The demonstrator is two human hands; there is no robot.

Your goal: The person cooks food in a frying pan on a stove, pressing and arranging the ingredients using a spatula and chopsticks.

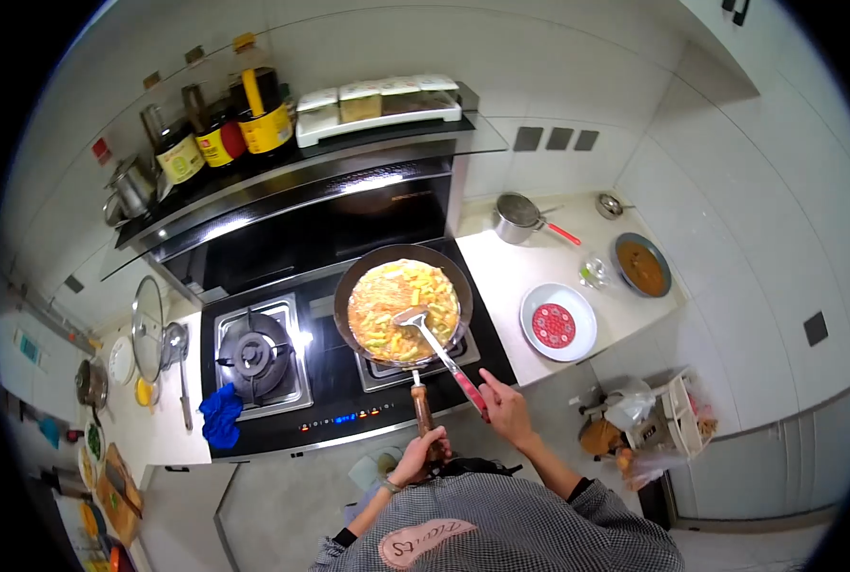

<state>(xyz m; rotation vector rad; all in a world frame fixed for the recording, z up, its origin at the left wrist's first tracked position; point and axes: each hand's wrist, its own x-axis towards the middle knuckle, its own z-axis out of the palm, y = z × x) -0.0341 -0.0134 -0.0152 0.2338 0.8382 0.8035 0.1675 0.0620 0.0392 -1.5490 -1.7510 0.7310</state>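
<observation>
A dark wok (342,297) sits over the right burner, filled with a yellow-green, saucy dish (396,300). My left hand (421,459) is wrapped round the wok's wooden handle (422,408), close to my apron. In my right hand (507,412) is the red handle of a spatula (435,341), with the index finger stretched along it. The spatula's metal blade rests in the food near the middle of the wok. Part of the blade's edge is hidden by the food.
To the right, a white plate with a red pattern (582,303), a saucepan (518,221) and a bowl of brown sauce (642,265) stand on the counter. A blue cloth (221,416) lies beside the left burner (253,353). Sauce bottles (265,133) line the shelf above.
</observation>
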